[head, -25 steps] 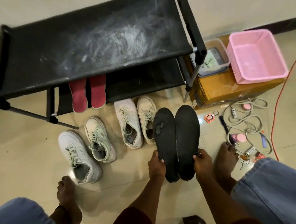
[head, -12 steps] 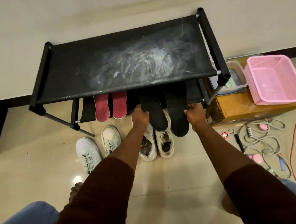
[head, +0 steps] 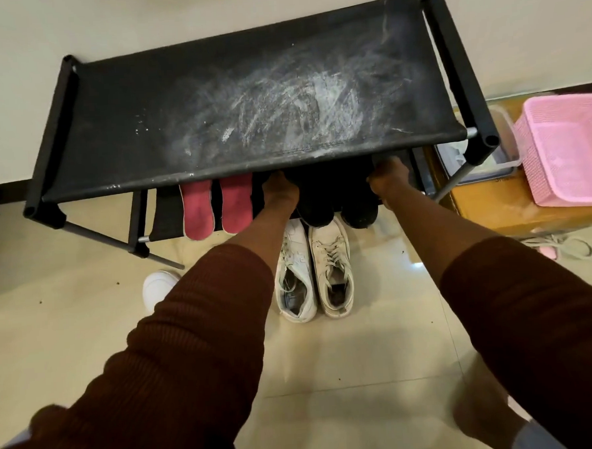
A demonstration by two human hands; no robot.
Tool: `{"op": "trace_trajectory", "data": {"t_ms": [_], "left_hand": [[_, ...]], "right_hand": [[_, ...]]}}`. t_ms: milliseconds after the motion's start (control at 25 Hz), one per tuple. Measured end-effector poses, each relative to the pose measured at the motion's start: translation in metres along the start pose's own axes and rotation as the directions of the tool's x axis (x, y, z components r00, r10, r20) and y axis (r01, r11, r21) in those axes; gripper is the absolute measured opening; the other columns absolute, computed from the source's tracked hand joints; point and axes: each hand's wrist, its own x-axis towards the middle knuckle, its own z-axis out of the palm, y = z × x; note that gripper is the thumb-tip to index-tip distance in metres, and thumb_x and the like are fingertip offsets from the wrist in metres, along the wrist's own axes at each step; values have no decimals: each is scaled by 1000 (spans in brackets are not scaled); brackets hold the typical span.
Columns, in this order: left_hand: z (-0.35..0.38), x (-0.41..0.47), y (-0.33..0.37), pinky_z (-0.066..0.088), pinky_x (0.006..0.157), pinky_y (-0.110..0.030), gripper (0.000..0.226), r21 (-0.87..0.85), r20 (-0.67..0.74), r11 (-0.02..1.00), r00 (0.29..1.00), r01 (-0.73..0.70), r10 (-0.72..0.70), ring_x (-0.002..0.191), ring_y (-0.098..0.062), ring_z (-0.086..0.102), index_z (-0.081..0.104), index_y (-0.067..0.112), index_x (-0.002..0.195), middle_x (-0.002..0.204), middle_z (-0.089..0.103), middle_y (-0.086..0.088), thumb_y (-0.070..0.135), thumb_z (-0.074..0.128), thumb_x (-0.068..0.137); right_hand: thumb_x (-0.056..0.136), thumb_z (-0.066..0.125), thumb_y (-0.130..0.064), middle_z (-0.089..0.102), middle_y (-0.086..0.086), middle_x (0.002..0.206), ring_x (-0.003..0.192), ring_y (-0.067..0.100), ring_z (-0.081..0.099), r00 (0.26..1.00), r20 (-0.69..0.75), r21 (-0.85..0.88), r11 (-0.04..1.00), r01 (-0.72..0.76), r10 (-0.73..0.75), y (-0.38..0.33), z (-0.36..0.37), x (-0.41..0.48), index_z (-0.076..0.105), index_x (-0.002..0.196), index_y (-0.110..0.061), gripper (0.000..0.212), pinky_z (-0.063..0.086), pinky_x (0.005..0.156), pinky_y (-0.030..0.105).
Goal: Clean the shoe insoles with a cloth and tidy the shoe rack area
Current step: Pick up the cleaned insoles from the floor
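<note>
We reach under the dusty top shelf of the shoe rack (head: 127, 113). Our left hand (head: 281, 190) and right hand (head: 388, 180) flank the two black insoles (head: 317, 207), which lie on the rack's lower shelf with their ends overhanging its front edge. The top shelf hides our fingers, so we cannot tell either grip.

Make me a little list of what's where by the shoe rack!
Top shelf: shoe rack, smeared with white dust
Lower shelf: red insoles left, black insoles right, ends sticking out
Hands: left hand and right hand at the black insoles, fingers hidden
Floor: white sneakers in front
Right side: pink basket on a brown box
</note>
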Motion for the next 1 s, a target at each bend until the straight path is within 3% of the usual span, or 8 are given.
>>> {"op": "trace_trajectory", "data": {"t_ms": [200,320,440,560,680,800,1000], "left_hand": [[-2,-7,-2,43,95,-34,32,35,-51,999,998,-41,43,116,-32,55,53,2,123,125,57,-18,13,51,94],[-8,-21,-7,42,87,-24,32,-116,-80,993,997,-20,11,112,-27,57,52,4,126,125,58,-14,10,49,95],[-12,-56,-26,42,74,-8,36,-292,-115,953,992,-80,49,102,-23,58,50,1,130,114,60,-9,-1,43,94],[-2,-93,-65,48,82,-32,33,-371,-202,923,979,-107,33,96,-34,61,57,3,119,102,65,-19,-3,42,90],[4,-139,-114,40,85,-31,32,-333,-309,941,949,-53,-56,99,-31,61,62,3,116,105,67,-18,-3,43,90],[10,-168,-179,40,93,-36,33,-285,-405,958,906,-1,-120,104,-37,60,64,-3,111,106,65,-24,-11,45,85],[15,-176,-278,36,99,-41,41,-209,-397,939,854,273,-337,119,-41,44,60,-2,114,123,51,-27,-13,55,76]], "right_hand": [[87,52,-3,61,27,112,111,40,55,998,-62,-76,997,11,-16,-3,-2,-12,60,107,9,25,44,93,36],[87,50,1,60,25,115,110,37,56,990,-134,-37,999,-34,29,-2,5,-32,59,110,5,25,45,89,34],[87,50,5,49,22,124,112,37,51,971,-239,12,1000,13,-9,0,20,-71,53,118,3,32,42,93,38],[85,53,7,42,22,130,114,37,47,956,-276,0,995,105,-101,15,51,-125,50,123,0,38,43,95,38],[83,55,5,45,23,122,108,41,50,972,-171,24,986,167,-160,31,91,-173,54,120,3,37,43,94,42],[85,59,-6,45,24,127,119,40,44,992,32,2,992,126,-126,40,128,-209,52,124,-2,40,37,99,41],[86,63,-21,37,24,131,113,37,49,961,276,-125,992,35,1,46,184,-220,31,143,-21,66,42,93,37]]}}
